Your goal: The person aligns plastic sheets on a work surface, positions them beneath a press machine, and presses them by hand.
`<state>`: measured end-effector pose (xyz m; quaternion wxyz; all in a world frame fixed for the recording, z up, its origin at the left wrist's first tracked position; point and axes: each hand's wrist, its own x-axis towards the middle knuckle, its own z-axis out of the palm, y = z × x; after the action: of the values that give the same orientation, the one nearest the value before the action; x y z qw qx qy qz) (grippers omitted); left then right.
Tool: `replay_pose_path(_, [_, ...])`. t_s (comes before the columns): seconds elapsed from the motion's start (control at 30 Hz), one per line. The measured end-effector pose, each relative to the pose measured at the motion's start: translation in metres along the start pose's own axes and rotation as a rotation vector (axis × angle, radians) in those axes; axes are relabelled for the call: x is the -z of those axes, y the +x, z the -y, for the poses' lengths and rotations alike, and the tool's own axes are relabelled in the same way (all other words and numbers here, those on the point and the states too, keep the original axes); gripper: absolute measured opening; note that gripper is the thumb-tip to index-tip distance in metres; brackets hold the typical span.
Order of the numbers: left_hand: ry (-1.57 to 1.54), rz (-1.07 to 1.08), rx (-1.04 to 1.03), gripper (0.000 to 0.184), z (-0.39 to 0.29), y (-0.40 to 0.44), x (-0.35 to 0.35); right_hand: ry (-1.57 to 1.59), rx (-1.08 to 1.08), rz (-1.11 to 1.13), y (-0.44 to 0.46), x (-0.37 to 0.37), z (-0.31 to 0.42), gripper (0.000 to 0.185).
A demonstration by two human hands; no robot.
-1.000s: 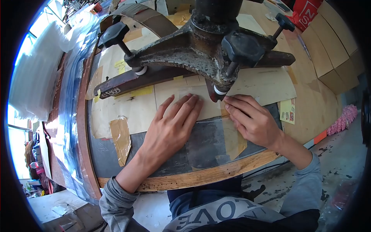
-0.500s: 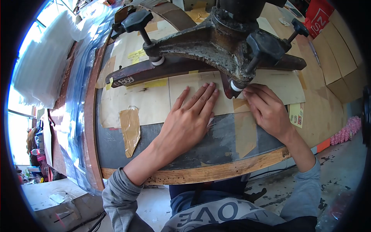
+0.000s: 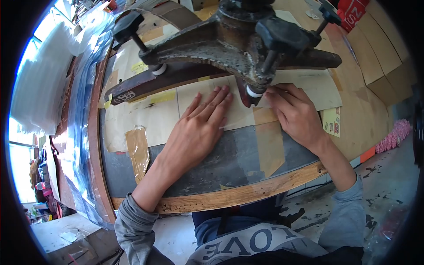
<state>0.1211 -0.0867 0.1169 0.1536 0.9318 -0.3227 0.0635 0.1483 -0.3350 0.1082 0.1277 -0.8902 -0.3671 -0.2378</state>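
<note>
Cream sheet (image 3: pixel 163 121) lies under your left hand (image 3: pixel 194 128), set palm down with its fingers lightly spread — probably so that broad contact can hold the sheet flat. Your right hand (image 3: pixel 302 115) has its fingertips bunched just beside the white collar (image 3: pixel 255 92); whether they pinch anything I cannot tell, though the curl suggests finer control than the flat palm gives. Beyond your left fingertips, the maroon bar (image 3: pixel 172 79) crosses beneath the metal frame (image 3: pixel 190 49). Between your wrists, brown tape (image 3: pixel 270 150) runs from sheet to dark board (image 3: pixel 221 159) — likely there to fasten them.
</note>
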Motion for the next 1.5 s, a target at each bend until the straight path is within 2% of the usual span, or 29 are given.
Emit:
replay_pose_path(0.53, [0.157,-0.009,0.038,0.066,-0.008,0.001,0.001,-0.105,-0.031,-0.004,-0.004,-0.001,0.000,0.026])
replay_pose_path(0.63, [0.138,-0.023,0.028,0.066,-0.007,0.001,-0.001,-0.018,-0.049,-0.018,-0.004,0.000,-0.001,0.026])
replay_pose_path(0.83, [0.104,-0.044,0.000,0.062,-0.003,0.001,-0.003,0.250,-0.216,-0.076,-0.001,-0.002,-0.001,0.030])
replay_pose_path(0.93, [0.051,-0.045,0.006,0.058,-0.003,0.002,-0.002,0.167,-0.184,0.067,-0.001,0.003,-0.001,0.032])
replay_pose_path(1.1, [0.042,-0.043,0.031,0.051,-0.002,0.001,-0.002,0.165,-0.242,0.116,0.002,0.003,0.003,0.031])
replay_pose_path(1.2, [0.058,-0.114,0.066,0.058,-0.003,0.001,-0.007,0.210,-0.263,0.120,0.005,0.007,0.002,0.031])
replay_pose_path(1.33, [0.134,-0.117,0.096,0.056,-0.008,0.001,-0.004,0.263,-0.309,0.138,0.002,0.008,-0.005,0.035])
replay_pose_path(1.5, [0.185,-0.151,0.082,0.055,-0.008,0.002,-0.007,0.052,-0.322,0.178,0.006,0.012,0.006,0.044])
